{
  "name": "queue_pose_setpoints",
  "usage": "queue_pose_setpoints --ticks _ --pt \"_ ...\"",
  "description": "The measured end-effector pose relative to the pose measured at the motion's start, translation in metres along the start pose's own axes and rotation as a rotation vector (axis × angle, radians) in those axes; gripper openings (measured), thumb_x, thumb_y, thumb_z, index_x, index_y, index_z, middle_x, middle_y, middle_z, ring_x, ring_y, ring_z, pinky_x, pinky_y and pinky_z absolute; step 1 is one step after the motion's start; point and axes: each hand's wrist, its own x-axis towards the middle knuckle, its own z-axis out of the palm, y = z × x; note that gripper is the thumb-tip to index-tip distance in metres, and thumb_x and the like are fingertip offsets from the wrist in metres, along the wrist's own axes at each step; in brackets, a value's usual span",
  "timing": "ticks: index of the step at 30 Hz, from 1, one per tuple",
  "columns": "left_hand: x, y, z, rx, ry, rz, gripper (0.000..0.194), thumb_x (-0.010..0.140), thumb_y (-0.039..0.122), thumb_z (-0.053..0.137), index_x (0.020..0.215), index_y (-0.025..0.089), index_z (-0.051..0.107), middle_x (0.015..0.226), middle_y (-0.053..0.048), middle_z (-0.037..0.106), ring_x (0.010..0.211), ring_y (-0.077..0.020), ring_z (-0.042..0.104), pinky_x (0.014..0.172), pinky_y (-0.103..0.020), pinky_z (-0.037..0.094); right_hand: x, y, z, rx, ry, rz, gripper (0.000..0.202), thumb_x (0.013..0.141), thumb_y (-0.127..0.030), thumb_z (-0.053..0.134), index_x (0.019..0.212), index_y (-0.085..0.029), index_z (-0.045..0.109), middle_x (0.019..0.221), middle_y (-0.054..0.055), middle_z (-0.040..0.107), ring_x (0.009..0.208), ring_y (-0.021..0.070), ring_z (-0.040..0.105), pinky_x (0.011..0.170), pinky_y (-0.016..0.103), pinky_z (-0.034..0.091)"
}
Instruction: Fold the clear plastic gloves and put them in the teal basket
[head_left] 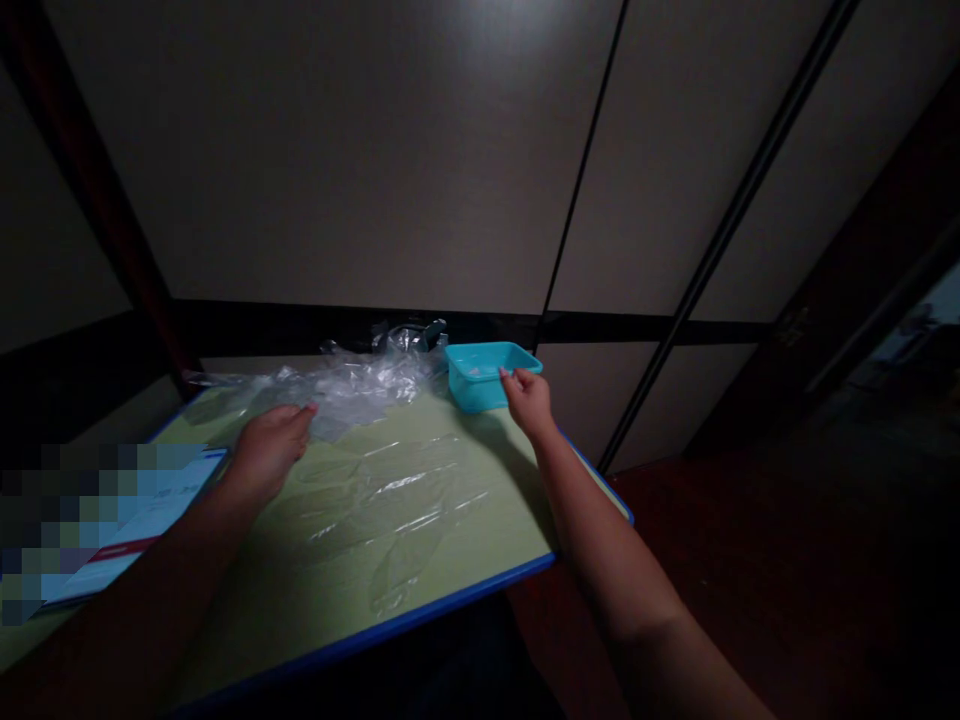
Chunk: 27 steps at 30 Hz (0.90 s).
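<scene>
Reaching out over a yellow-green table (491,545) in dim light, with both arms stretched forward. At the near side of a heap of crumpled clear plastic (367,380), the left hand (274,445), with fingers curled in and thumb pointing to the right. Cannot tell a pinch on the plastic there from a mere touch or a small gap. Farther right, the right hand (529,400), in front of the near right corner of a blue tub (472,392), with fingers bent in and thumb close to the forefinger. Cannot tell whether pinching the rim, a bit of clear film or nothing at all. Near the far edge of the table, the tub, upright with its open top facing up, right by the right end of the heap. Between the two arms, spread flat and wrinkled on the table, a clear plastic sheet (409,490) with bright glints along the folds. At the left, partly behind the left forearm, some papers (176,500) with a red stripe, partly masked by coarse blocks. Around the table, blue edging (450,608); behind, tall cupboard doors (360,170) crossed by a dark band.
</scene>
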Motion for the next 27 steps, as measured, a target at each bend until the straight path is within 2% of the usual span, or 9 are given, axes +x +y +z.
queue_pose_setpoints --ticks 3,6,10,14,17,20,27 --pt "-0.007 0.003 0.002 0.560 0.016 0.278 0.038 0.078 0.038 0.049 0.051 0.019 0.030 0.046 0.005 0.030 0.044 -0.0094 0.031 0.046 -0.023 0.021 -0.022 -0.013 0.020 -0.547 -0.271 -0.292 0.033 0.084 -0.036 0.045 0.056 -0.018 0.046 0.050 -0.003 0.046 0.047 0.0096 0.038 0.048 0.024 0.020" --pt "-0.015 0.008 0.004 0.931 -0.065 0.499 0.034 0.082 0.039 0.044 0.055 0.020 0.038 0.049 0.003 0.039 0.048 -0.0125 0.038 0.049 -0.025 0.023 -0.040 -0.024 0.034 -0.859 -0.568 -0.580 0.020 0.085 -0.022 0.043 0.074 -0.017 0.058 0.065 0.003 0.061 0.057 0.0128 0.050 0.051 0.025 0.023" --pt "-0.026 0.012 0.012 1.174 -0.200 0.807 0.024 0.084 0.027 0.040 0.066 0.019 0.053 0.064 -0.003 0.056 0.064 -0.0181 0.052 0.056 -0.027 0.030 -0.053 -0.037 0.047 -0.934 -0.817 -0.888 0.021 0.091 -0.022 0.038 0.087 -0.016 0.057 0.074 0.006 0.064 0.063 0.0133 0.055 0.054 0.024 0.028" --pt "-0.034 0.014 0.020 1.194 -0.316 1.046 0.018 0.079 0.013 0.044 0.072 0.019 0.059 0.069 -0.005 0.059 0.070 -0.0199 0.054 0.059 -0.029 0.033 -0.061 -0.044 0.056 -0.937 -0.879 -0.997 0.025 0.094 -0.027 0.034 0.089 -0.016 0.056 0.073 0.007 0.064 0.063 0.0143 0.056 0.055 0.025 0.030" --pt "-0.037 0.015 0.022 1.224 -0.338 1.104 0.018 0.079 0.011 0.045 0.073 0.019 0.060 0.069 -0.006 0.058 0.069 -0.0200 0.052 0.057 -0.029 0.033 -0.063 -0.045 0.058 -0.946 -0.873 -1.008 0.027 0.094 -0.027 0.032 0.089 -0.016 0.057 0.074 0.007 0.064 0.063 0.0153 0.057 0.055 0.026 0.030" --pt "-0.038 0.016 0.023 1.197 -0.368 1.089 0.017 0.078 0.009 0.047 0.073 0.020 0.060 0.069 -0.006 0.057 0.068 -0.0202 0.051 0.057 -0.029 0.033 -0.063 -0.044 0.057 -0.943 -0.875 -0.979 0.030 0.094 -0.028 0.031 0.089 -0.015 0.057 0.075 0.009 0.064 0.064 0.0152 0.057 0.055 0.026 0.031" --pt "-0.035 0.013 0.025 0.981 -0.471 0.851 0.016 0.073 0.008 0.055 0.067 0.023 0.059 0.063 -0.003 0.052 0.066 -0.0188 0.050 0.059 -0.028 0.034 -0.062 -0.047 0.055 -0.982 -0.901 -0.877 0.023 0.091 -0.024 0.038 0.088 -0.015 0.059 0.076 0.009 0.065 0.065 0.0168 0.060 0.054 0.025 0.032"
